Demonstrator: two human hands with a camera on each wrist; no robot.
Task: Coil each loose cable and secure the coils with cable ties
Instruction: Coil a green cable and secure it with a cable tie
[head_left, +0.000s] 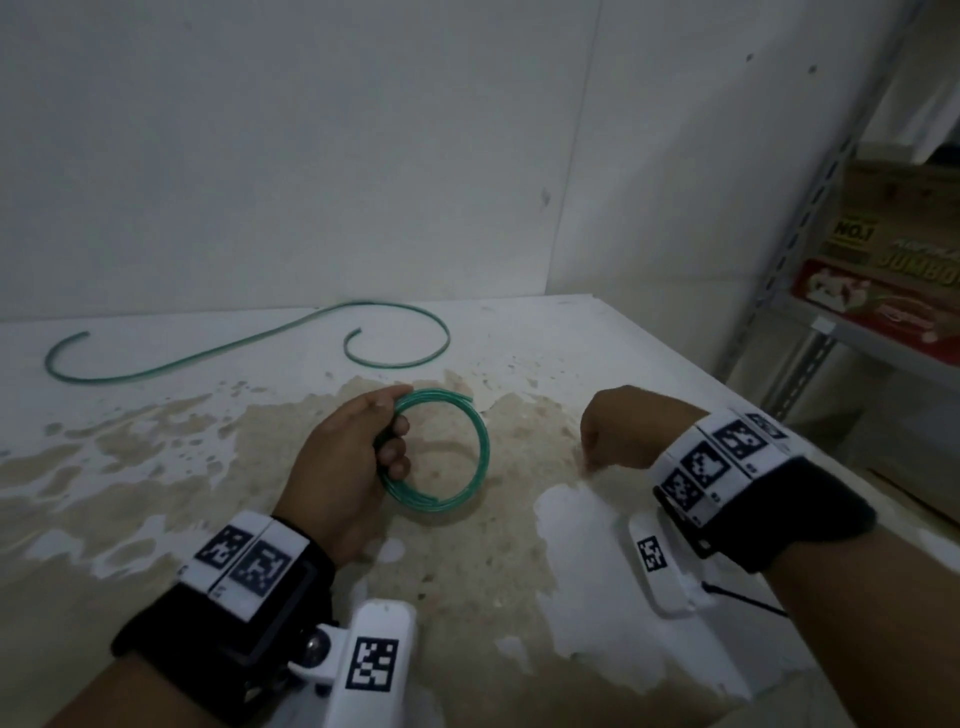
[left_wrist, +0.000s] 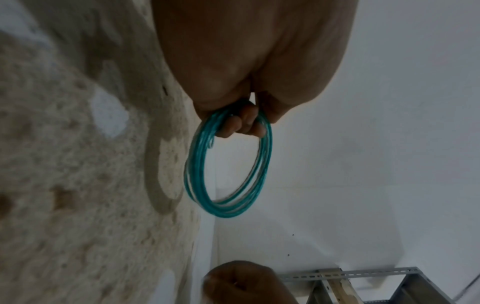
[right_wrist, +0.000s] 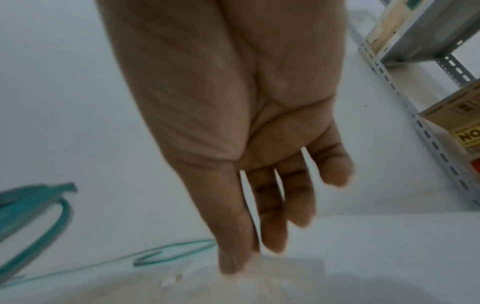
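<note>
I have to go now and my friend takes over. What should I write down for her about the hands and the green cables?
Left hand: grips the green coil, fingers curled through the ring, held just above the table.
Right hand: holds nothing, fingers straight, pointing down at the table to the right of the coil.
Second green cable: lies loose and uncoiled at the back of the table, near the wall.
Done: one cable coiled.
Left: no tie shows on the coil and no cable tie is in sight, so find one, tie this coil, then coil and tie the loose cable.
</note>
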